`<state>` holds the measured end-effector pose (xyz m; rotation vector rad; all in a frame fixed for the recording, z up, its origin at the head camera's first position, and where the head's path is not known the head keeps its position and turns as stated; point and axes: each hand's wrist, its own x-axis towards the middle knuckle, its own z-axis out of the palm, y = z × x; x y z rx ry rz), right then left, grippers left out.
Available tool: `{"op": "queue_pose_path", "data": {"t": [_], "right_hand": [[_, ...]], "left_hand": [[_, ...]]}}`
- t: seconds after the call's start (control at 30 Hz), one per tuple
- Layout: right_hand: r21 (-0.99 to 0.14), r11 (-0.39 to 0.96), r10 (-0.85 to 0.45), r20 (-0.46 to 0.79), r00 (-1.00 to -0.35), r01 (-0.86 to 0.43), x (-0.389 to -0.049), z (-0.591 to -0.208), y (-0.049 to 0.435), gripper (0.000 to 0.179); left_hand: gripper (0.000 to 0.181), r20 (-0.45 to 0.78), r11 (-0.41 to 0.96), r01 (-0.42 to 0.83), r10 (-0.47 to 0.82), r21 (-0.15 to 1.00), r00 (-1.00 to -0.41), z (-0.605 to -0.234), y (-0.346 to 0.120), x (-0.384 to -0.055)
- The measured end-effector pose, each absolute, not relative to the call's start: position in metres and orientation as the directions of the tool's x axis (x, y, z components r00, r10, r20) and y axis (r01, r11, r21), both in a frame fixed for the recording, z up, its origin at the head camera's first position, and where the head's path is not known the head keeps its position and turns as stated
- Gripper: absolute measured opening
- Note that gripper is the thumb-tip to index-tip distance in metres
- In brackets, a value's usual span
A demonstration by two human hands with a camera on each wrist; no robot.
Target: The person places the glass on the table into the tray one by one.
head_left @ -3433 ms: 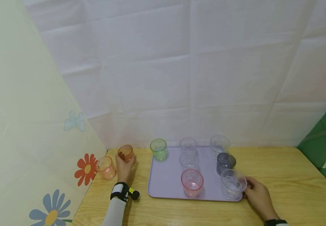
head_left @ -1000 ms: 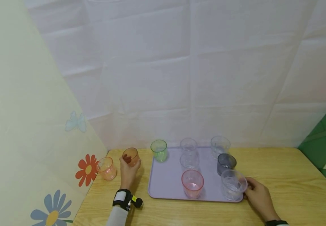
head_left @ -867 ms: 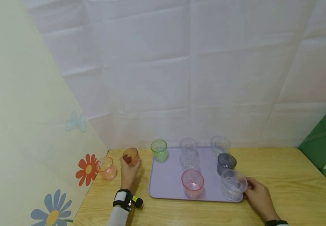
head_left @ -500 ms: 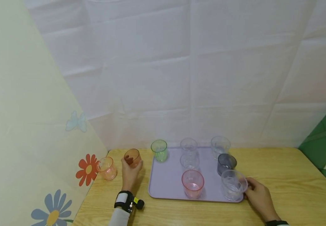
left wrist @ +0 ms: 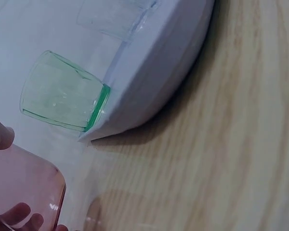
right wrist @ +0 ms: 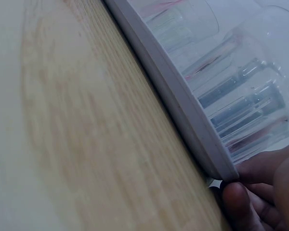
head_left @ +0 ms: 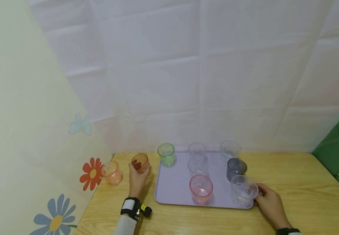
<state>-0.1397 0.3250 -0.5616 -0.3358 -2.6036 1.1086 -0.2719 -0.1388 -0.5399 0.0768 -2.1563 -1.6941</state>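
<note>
My left hand (head_left: 138,178) grips an amber-brown tumbler (head_left: 140,163) with fingers and thumb round its sides, left of the lilac tray (head_left: 169,192). In the left wrist view this tumbler (left wrist: 26,185) looks pinkish, with a green tumbler (left wrist: 62,94) beyond it on the tray's corner. An orange tumbler (head_left: 112,174) stands on the table left of that hand. My right hand (head_left: 270,204) pinches the tray's near right corner; the right wrist view shows the thumb (right wrist: 237,199) low at the rim. A large clear tumbler (head_left: 243,192) stands right beside those fingers.
On the tray also stand a pink tumbler (head_left: 201,191) at the front, a dark grey tumbler (head_left: 236,170) on the right and several clear ones, among them a clear tumbler (head_left: 230,151) at the back. A white sheet (head_left: 157,81) hangs behind the wooden table (head_left: 290,176).
My left hand has carried the amber-brown tumbler a little to the right, away from the orange tumbler and closer to the tray. The right hand stays at the tray's corner.
</note>
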Motion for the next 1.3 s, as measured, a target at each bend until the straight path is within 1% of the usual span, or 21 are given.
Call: {"op": "queue_pose_path", "data": {"t": [0.2,0.4,0.6,0.87,1.13,1.3], "right_hand": [[-0.728,0.680,0.323,0.182,-0.929,0.093,-0.140,-0.561,0.325,0.025],[-0.730,0.678,0.328,0.198,-0.924,0.084,-0.142,-0.561,0.323,0.023],[-0.726,0.681,0.330,0.190,-0.924,0.094,-0.141,-0.561,0.324,0.024],[-0.732,0.673,0.330,0.171,-0.928,0.105,-0.140,-0.560,0.324,0.026],[-0.732,0.675,0.328,0.189,-0.926,0.090,-0.140,-0.561,0.324,0.025],[-0.727,0.681,0.322,0.183,-0.929,0.093,-0.141,-0.562,0.325,0.026]], "left_hand": [[0.071,0.293,0.295,0.209,-0.276,0.932,-0.915,-0.537,-0.135,-0.272],[0.073,0.291,0.279,0.220,-0.246,0.935,-0.924,-0.536,-0.130,-0.271],[0.077,0.316,0.272,0.254,-0.215,0.928,-0.924,-0.537,-0.124,-0.272],[0.072,0.322,0.274,0.261,-0.212,0.926,-0.923,-0.533,-0.116,-0.268],[0.073,0.341,0.266,0.286,-0.191,0.921,-0.920,-0.534,-0.110,-0.268],[0.072,0.317,0.285,0.255,-0.194,0.924,-0.928,-0.527,-0.104,-0.264]]}}
